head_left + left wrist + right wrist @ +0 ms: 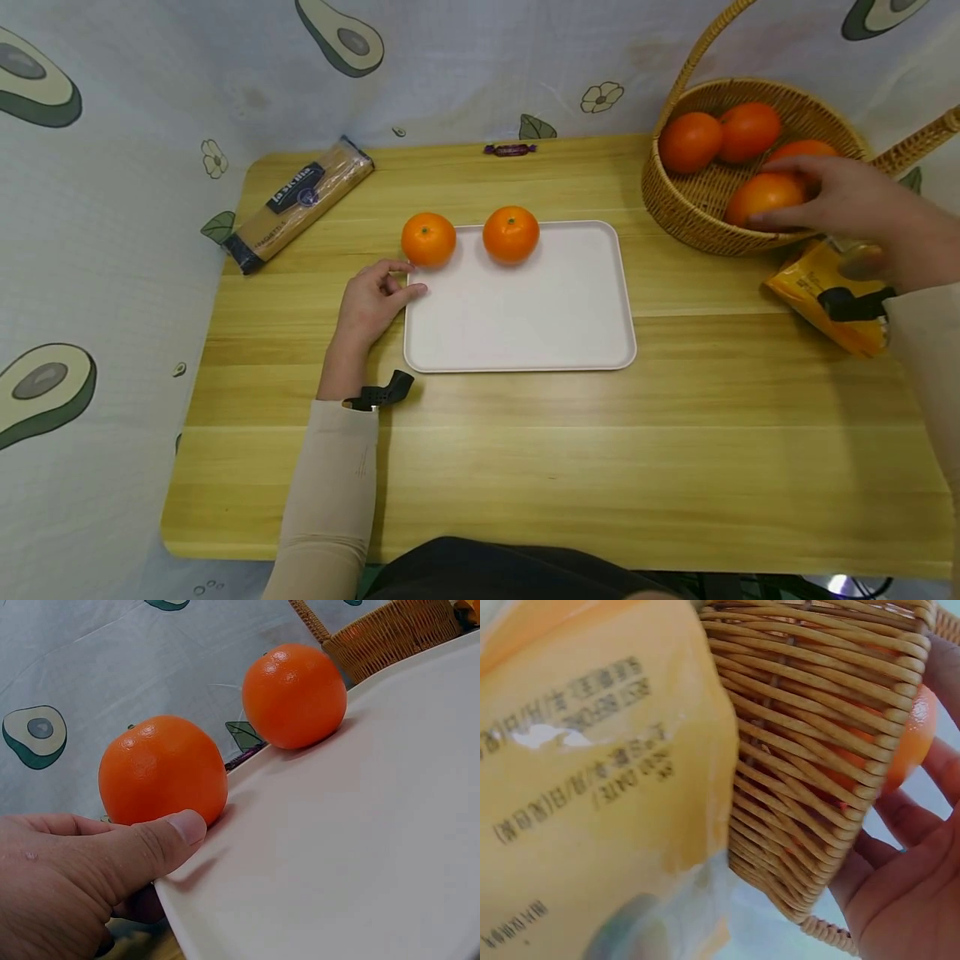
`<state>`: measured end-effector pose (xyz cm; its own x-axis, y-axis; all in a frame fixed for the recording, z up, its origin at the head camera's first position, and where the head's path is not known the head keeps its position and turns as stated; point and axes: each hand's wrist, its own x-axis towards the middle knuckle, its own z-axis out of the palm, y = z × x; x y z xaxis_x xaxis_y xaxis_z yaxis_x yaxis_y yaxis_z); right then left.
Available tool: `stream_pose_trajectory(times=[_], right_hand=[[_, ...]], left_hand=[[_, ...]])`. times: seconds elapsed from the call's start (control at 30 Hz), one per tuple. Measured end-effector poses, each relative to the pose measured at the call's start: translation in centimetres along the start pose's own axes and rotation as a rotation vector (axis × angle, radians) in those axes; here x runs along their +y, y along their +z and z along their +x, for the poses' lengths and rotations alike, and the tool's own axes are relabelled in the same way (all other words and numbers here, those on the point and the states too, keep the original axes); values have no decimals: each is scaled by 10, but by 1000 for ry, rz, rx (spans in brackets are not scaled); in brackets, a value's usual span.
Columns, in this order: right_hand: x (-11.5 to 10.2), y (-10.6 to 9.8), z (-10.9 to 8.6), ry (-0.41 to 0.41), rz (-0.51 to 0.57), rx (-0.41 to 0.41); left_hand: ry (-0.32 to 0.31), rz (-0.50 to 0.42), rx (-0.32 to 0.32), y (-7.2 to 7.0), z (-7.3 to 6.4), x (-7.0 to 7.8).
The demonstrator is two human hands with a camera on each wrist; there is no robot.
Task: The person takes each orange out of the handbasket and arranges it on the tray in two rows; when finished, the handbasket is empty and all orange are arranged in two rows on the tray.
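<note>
At the left edge of a white tray is my left hand, its thumb over the rim and its index finger outside it. Close by that hand, an orange sits at the tray's upper left corner. A second orange stands along the tray's far edge. My right hand grips another orange at the near side of a wicker basket, thumb below and fingers over it. In the right wrist view, the basket's woven wall partly hides this fruit.
More oranges lie in the basket, whose tall handle arches over it. A yellow packet lies under my right forearm. Spaghetti in a pack rests at the back left, and a purple-wrapped candy by the far edge.
</note>
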<state>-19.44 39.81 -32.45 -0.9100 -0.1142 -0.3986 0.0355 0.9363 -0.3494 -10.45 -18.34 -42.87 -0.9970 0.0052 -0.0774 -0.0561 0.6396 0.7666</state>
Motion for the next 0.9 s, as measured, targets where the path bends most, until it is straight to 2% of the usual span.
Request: stream_pose_trajectory(times=[0.13, 0.3, 0.53, 0.9], right_hand=[[-6, -5, -1, 13, -21, 76], [-16, -14, -5, 8, -9, 117], [-32, -24, -14, -53, 23, 166], [-54, -31, -20, -88, 5, 160]], left_hand=[[-3, 1, 0, 0, -1, 0], [-1, -4, -2, -1, -1, 0], [-7, -5, -3, -1, -1, 1], [-2, -10, -7, -1, -2, 1]])
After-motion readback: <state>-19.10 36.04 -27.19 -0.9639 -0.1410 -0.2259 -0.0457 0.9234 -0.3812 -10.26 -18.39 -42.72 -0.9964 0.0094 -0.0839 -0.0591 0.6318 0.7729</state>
